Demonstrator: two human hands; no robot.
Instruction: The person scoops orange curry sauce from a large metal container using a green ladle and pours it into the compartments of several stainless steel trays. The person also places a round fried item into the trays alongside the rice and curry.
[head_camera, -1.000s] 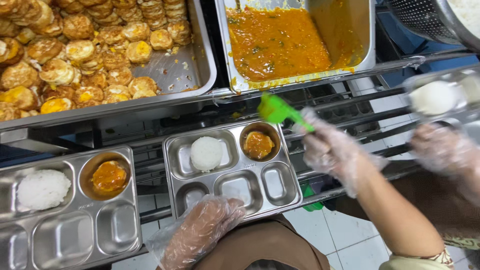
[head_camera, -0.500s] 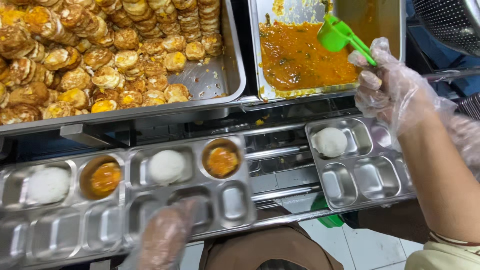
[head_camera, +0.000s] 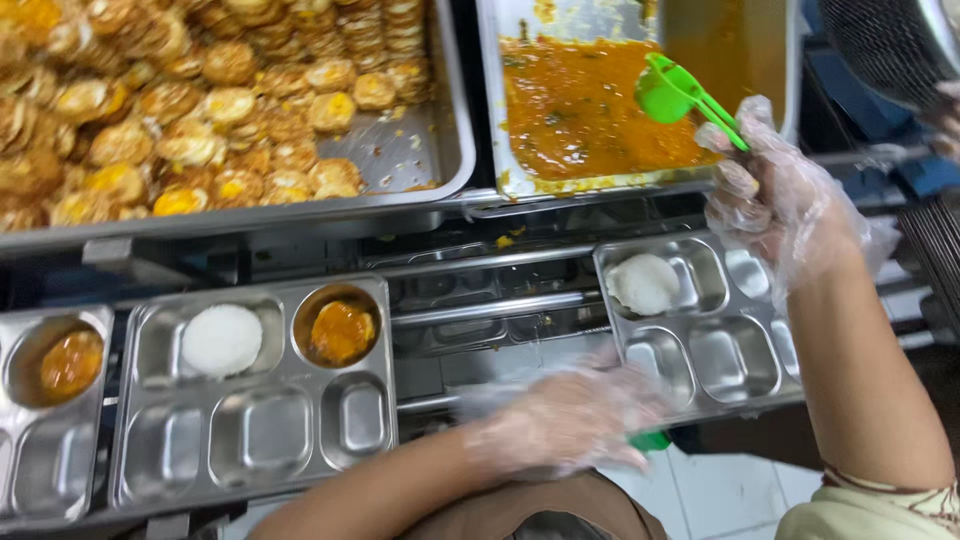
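The right hand (head_camera: 775, 195), in a clear plastic glove, has its fingers closed round the handle of a bright green plastic ladle (head_camera: 672, 92), whose bowl hangs over the orange curry in the deep steel serving pan (head_camera: 600, 110). The gloved left hand (head_camera: 560, 425), blurred, reaches with loosely spread fingers grasping nothing towards the near left corner of a compartmented steel meal tray (head_camera: 720, 345) that holds a white mound of rice (head_camera: 643, 283). To the left lies a second steel tray (head_camera: 255, 430) with rice and curry, below a pan of golden fried eggs (head_camera: 200, 110).
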